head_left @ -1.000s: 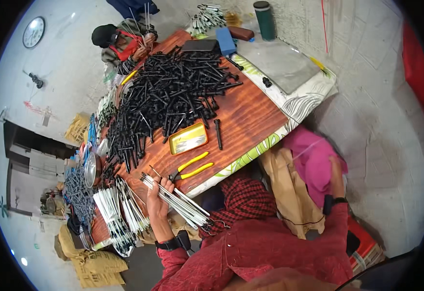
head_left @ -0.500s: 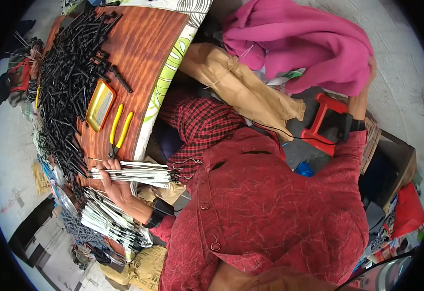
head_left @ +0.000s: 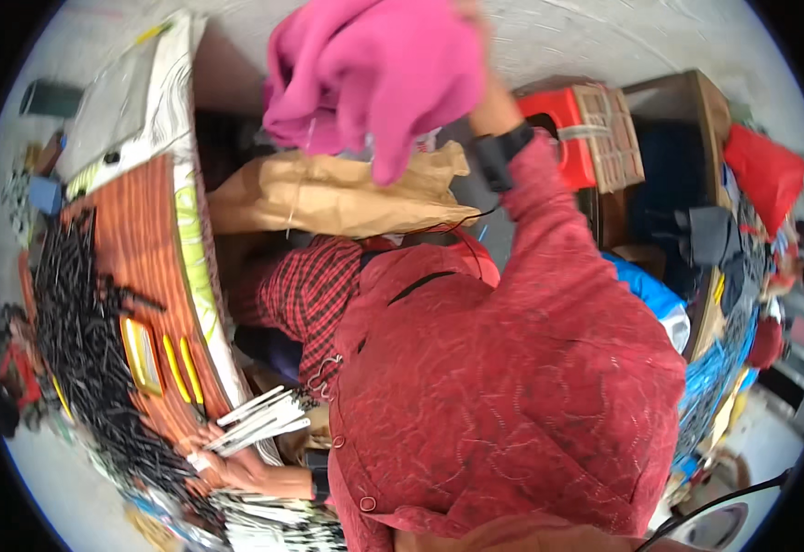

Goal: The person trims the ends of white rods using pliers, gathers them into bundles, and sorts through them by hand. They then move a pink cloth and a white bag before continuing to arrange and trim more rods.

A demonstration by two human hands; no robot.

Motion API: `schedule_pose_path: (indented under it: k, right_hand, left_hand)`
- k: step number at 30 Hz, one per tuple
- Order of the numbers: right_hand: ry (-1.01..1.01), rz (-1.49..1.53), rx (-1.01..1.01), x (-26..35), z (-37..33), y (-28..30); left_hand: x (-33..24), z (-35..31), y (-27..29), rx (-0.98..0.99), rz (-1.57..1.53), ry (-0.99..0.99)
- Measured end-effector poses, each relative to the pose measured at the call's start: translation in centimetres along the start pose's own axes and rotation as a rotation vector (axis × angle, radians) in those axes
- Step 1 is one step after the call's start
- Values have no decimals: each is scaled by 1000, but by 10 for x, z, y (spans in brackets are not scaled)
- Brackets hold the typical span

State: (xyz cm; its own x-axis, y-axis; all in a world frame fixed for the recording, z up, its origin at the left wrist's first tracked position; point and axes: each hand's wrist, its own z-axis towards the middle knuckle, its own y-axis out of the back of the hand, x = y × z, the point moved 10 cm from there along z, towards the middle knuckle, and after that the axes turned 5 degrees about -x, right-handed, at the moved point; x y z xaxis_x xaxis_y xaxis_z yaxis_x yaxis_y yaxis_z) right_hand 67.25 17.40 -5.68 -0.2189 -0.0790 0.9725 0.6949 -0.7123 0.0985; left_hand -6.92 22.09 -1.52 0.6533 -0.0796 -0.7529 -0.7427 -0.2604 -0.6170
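My left hand (head_left: 227, 465) is closed around a bundle of thin white strips (head_left: 259, 421) at the table's near edge. The strips fan out to the right, beside a metal hook on my clothing. Just beyond this hand lie pliers with yellow handles (head_left: 181, 368) and a small yellow tray with an orange rim (head_left: 142, 357). At the top, my right hand (head_left: 472, 11) is blurred at the right edge of a bunched pink cloth (head_left: 384, 78). The cloth hangs gathered from it; its fingers are mostly hidden.
A heap of black plastic parts (head_left: 85, 331) covers the left of the wood-patterned table (head_left: 144, 221). More white strips (head_left: 278, 524) lie below my left hand. Brown paper (head_left: 328, 193) stretches below the cloth. A red stool (head_left: 563, 129) and tied cardboard (head_left: 609, 138) stand right of my right forearm.
The view has swung, shifting the table left and down. My right hand and the pink cloth have moved left relative to the brown paper and red stool. The left hand keeps the white strips.
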Motion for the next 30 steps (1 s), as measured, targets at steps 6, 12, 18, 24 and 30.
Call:
schedule_pose_path:
  k: [6,12,18,24,30]
  right_hand:
    - [-516,693,171,29,-29,-95]
    - [-256,1307,466,64,2,-63]
    - [-381,1274,368,59,2,47]
    - [-627,1769,763,157,-28,186]
    - [-795,2262,1208,284,-11,334]
  left_hand:
    - [4,8,-14,103,68,3]
    - [7,22,-21,95,145,-10]
    - [-7,13,11,-10,166,-43]
    - [-23,17,18,-133,199,-48]
    - [-11,29,14,-14,-32,41]
